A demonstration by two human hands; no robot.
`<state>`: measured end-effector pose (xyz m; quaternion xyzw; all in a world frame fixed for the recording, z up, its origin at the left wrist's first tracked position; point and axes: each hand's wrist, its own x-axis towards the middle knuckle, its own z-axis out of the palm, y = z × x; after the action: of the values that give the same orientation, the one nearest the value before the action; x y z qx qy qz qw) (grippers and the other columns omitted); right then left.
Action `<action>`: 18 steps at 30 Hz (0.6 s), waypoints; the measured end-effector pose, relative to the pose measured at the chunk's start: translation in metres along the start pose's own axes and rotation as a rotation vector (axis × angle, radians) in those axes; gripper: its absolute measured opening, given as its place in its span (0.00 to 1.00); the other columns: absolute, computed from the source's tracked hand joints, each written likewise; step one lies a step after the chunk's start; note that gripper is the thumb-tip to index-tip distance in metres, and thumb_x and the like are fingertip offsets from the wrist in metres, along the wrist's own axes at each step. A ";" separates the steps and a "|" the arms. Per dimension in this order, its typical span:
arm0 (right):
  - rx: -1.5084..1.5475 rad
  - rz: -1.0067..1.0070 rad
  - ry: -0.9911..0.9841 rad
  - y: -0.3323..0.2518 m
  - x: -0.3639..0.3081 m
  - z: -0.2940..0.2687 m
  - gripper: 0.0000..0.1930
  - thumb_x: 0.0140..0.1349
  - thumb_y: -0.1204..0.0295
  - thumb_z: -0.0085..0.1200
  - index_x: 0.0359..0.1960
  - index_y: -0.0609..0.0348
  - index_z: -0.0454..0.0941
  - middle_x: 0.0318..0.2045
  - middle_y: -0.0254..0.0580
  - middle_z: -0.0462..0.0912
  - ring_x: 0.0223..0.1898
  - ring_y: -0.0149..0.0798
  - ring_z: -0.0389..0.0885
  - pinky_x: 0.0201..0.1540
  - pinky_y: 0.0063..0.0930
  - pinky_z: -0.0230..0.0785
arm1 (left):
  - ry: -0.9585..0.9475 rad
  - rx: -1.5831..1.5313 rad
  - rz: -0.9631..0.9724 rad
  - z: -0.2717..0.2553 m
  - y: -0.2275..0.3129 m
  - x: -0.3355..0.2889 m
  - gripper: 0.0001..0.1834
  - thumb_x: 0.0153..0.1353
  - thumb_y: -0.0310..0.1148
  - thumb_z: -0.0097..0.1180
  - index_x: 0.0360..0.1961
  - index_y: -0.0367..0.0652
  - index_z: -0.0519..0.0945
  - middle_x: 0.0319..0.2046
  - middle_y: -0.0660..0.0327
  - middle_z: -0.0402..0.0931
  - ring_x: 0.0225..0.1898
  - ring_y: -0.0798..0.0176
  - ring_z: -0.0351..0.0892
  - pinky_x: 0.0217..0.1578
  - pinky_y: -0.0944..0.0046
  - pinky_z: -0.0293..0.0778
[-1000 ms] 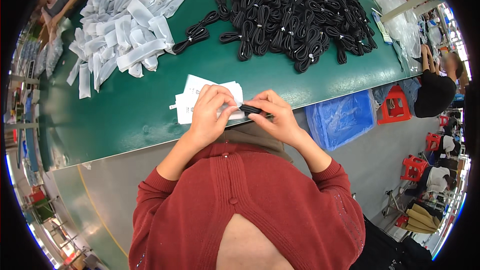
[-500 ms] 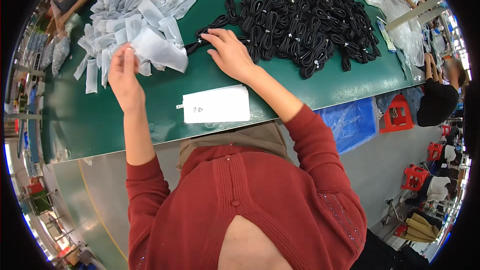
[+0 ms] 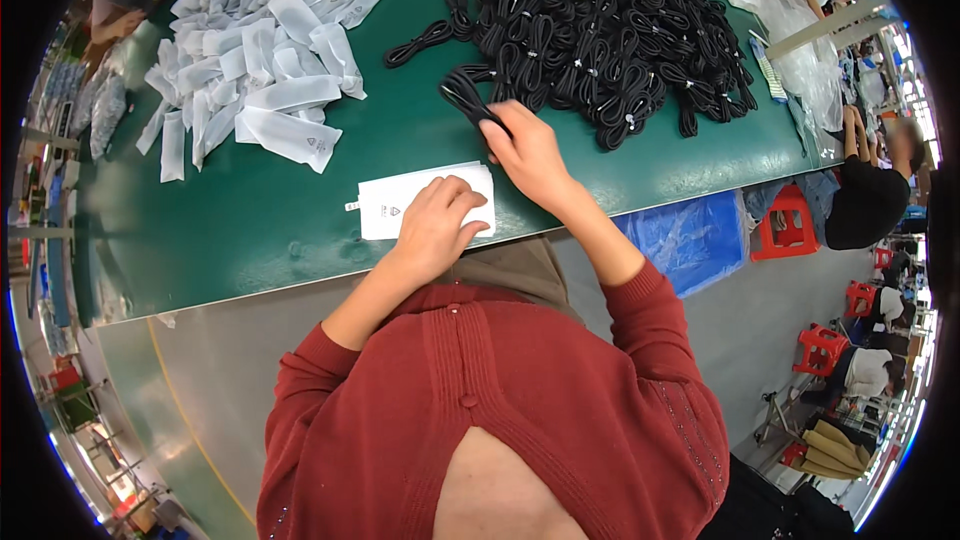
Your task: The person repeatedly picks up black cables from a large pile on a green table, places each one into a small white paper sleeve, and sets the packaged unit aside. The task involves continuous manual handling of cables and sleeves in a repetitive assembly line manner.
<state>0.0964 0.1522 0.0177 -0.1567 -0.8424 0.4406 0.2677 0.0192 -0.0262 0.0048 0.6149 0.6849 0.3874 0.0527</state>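
My right hand [image 3: 530,155] grips a coiled black cable [image 3: 463,95], its bundle poking out past my fingertips toward the upper left. My left hand [image 3: 437,225] rests on a flat stack of white pouches [image 3: 378,210] at the table's near edge. Its fingers are slightly bent, with the thumb apart from them, on the top pouch. Far left lies a heap of filled whitish pouches [image 3: 270,40]; the nearest filled pouch [image 3: 290,138] lies on the heap's near side. A large pile of coiled black cables [image 3: 610,40] spreads over the table's far right.
The green table [image 3: 230,230] has its near edge against my body. Below it at the right stands a blue lined bin [image 3: 690,240] beside a red stool [image 3: 785,225]. Clear plastic bags [image 3: 800,60] lie at the right end. Other people work on both sides.
My left hand has let go of the filled pouch, now on the heap, and come down to the pouch stack. My right hand has drawn a coiled cable toward me.
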 end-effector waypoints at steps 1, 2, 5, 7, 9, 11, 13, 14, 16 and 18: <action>-0.016 0.009 -0.010 -0.003 -0.016 -0.013 0.10 0.65 0.72 0.54 0.43 0.66 0.77 0.35 0.51 0.76 0.36 0.55 0.78 0.39 0.43 0.71 | 0.007 0.029 0.002 0.004 -0.001 -0.001 0.11 0.52 0.29 0.67 0.35 0.40 0.80 0.35 0.57 0.75 0.38 0.53 0.77 0.37 0.55 0.74; -0.032 0.019 -0.021 -0.008 -0.032 -0.024 0.11 0.64 0.74 0.54 0.45 0.66 0.77 0.34 0.50 0.76 0.37 0.55 0.78 0.40 0.42 0.71 | 0.023 0.020 -0.020 0.007 -0.002 -0.002 0.09 0.52 0.28 0.67 0.34 0.40 0.80 0.33 0.58 0.75 0.36 0.54 0.77 0.36 0.56 0.73; -0.180 -0.082 0.003 -0.013 -0.072 -0.043 0.12 0.63 0.74 0.56 0.47 0.65 0.77 0.33 0.48 0.75 0.34 0.53 0.78 0.37 0.41 0.72 | 0.038 -0.051 -0.139 0.010 -0.002 -0.001 0.06 0.53 0.26 0.66 0.30 0.39 0.79 0.29 0.59 0.76 0.32 0.57 0.76 0.34 0.59 0.72; -0.231 -0.052 -0.050 -0.022 -0.093 -0.051 0.13 0.62 0.74 0.56 0.48 0.64 0.77 0.33 0.47 0.75 0.32 0.51 0.78 0.35 0.39 0.72 | 0.008 -0.158 -0.292 0.006 0.003 0.002 0.05 0.54 0.24 0.65 0.29 0.38 0.79 0.28 0.59 0.76 0.29 0.60 0.75 0.33 0.62 0.72; -0.289 -0.070 -0.092 -0.022 -0.106 -0.057 0.14 0.60 0.74 0.59 0.48 0.63 0.78 0.33 0.45 0.75 0.28 0.48 0.78 0.31 0.38 0.72 | 0.007 -0.230 -0.356 0.004 0.004 0.002 0.05 0.55 0.23 0.64 0.30 0.38 0.79 0.28 0.60 0.76 0.29 0.62 0.74 0.32 0.64 0.71; -0.329 -0.084 -0.097 -0.022 -0.113 -0.059 0.15 0.59 0.74 0.60 0.48 0.63 0.78 0.33 0.45 0.75 0.28 0.48 0.78 0.31 0.39 0.73 | 0.007 -0.277 -0.391 0.003 0.002 0.002 0.05 0.55 0.24 0.64 0.31 0.38 0.79 0.28 0.60 0.76 0.28 0.63 0.73 0.31 0.65 0.71; -0.361 -0.090 -0.110 -0.023 -0.115 -0.061 0.15 0.58 0.74 0.60 0.48 0.63 0.78 0.33 0.44 0.74 0.28 0.47 0.79 0.31 0.39 0.73 | 0.010 -0.301 -0.399 0.003 0.000 0.001 0.05 0.55 0.25 0.64 0.31 0.39 0.79 0.29 0.61 0.76 0.28 0.63 0.73 0.30 0.64 0.70; -0.371 -0.088 -0.120 -0.024 -0.115 -0.062 0.16 0.58 0.74 0.61 0.48 0.63 0.78 0.33 0.44 0.74 0.28 0.47 0.79 0.31 0.39 0.73 | 0.017 -0.238 -0.331 0.002 0.002 0.002 0.05 0.55 0.25 0.64 0.31 0.40 0.79 0.29 0.61 0.76 0.28 0.62 0.73 0.30 0.64 0.70; -0.380 -0.085 -0.125 -0.025 -0.114 -0.062 0.16 0.57 0.74 0.61 0.48 0.63 0.78 0.33 0.44 0.74 0.28 0.47 0.79 0.30 0.39 0.73 | 0.031 -0.114 -0.195 0.002 0.010 0.004 0.05 0.55 0.25 0.64 0.31 0.40 0.79 0.30 0.61 0.76 0.29 0.62 0.74 0.30 0.64 0.69; -0.373 -0.083 -0.113 -0.025 -0.112 -0.061 0.18 0.57 0.75 0.62 0.49 0.64 0.78 0.32 0.44 0.74 0.27 0.47 0.78 0.30 0.39 0.73 | 0.032 0.040 -0.054 0.006 0.007 0.004 0.05 0.55 0.26 0.64 0.31 0.41 0.80 0.31 0.61 0.77 0.29 0.61 0.74 0.30 0.64 0.70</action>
<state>0.2218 0.1225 0.0321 -0.1435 -0.9289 0.2737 0.2042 0.0274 -0.0206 0.0061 0.5907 0.7096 0.3820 0.0400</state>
